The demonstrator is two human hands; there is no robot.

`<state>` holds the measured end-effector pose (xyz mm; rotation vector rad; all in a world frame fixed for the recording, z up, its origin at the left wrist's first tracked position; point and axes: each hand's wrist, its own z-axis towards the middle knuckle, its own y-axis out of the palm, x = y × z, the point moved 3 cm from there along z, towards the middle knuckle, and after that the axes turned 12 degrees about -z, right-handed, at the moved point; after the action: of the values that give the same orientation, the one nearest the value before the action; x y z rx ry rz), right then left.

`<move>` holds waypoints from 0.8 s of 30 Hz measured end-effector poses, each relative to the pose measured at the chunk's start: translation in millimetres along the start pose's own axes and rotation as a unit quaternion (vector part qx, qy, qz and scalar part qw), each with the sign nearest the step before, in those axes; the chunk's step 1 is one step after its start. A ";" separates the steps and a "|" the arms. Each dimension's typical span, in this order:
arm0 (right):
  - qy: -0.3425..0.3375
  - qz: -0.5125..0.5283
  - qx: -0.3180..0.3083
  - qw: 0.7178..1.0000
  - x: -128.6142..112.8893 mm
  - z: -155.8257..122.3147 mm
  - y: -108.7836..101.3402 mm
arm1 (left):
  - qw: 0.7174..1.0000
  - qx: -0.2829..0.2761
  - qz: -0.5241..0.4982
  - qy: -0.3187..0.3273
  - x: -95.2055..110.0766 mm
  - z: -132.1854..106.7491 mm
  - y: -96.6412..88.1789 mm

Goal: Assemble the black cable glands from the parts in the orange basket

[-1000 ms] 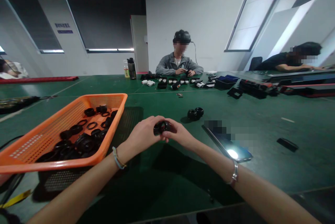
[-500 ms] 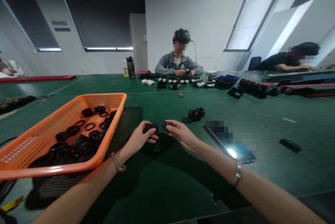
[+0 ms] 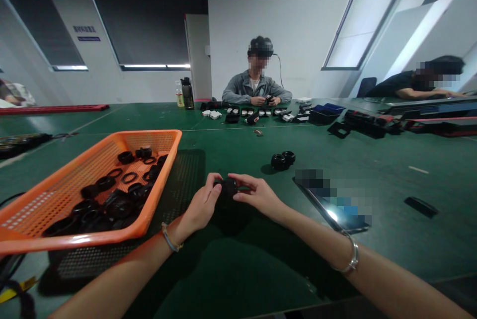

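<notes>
My left hand (image 3: 201,204) and my right hand (image 3: 257,195) meet over the green table (image 3: 261,259), both pinching one small black round part (image 3: 228,187) between their fingertips. The part sits just above the table surface. An orange mesh basket (image 3: 55,199) with several black rings and round parts (image 3: 119,199) stands to the left of my hands. Two more black round parts (image 3: 283,160) stand together on the table beyond my right hand.
A phone with a lit screen (image 3: 335,209) lies right of my right hand, a flat black piece (image 3: 421,206) farther right. A person (image 3: 257,88) sits across the table behind small parts and trays (image 3: 261,116). Another person (image 3: 428,85) leans at far right. Bottles (image 3: 185,94) stand at back.
Half a second ago my hands were apart, each holding a separate black piece. Now they have come together and the pieces are joined into one between my fingers.
</notes>
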<state>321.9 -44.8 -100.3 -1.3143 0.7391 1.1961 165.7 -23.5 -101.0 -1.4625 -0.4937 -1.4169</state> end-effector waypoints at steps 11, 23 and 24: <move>-0.020 0.040 0.036 0.998 3.8 0.8 -5.2 | 0.977 -0.038 -0.210 -0.013 -13.5 8.3 1.5; -0.002 0.001 0.037 0.999 7.2 -1.9 -10.7 | 0.985 -0.053 -0.164 -0.023 -8.5 8.8 -2.5; 0.002 0.008 0.035 0.999 7.7 -2.4 -10.0 | 0.985 -0.052 -0.161 -0.022 -8.7 8.7 -2.6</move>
<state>333.9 -43.9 -104.7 -1.2557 0.7888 1.1696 166.0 -12.1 -106.3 -1.5495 -0.7188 -1.6867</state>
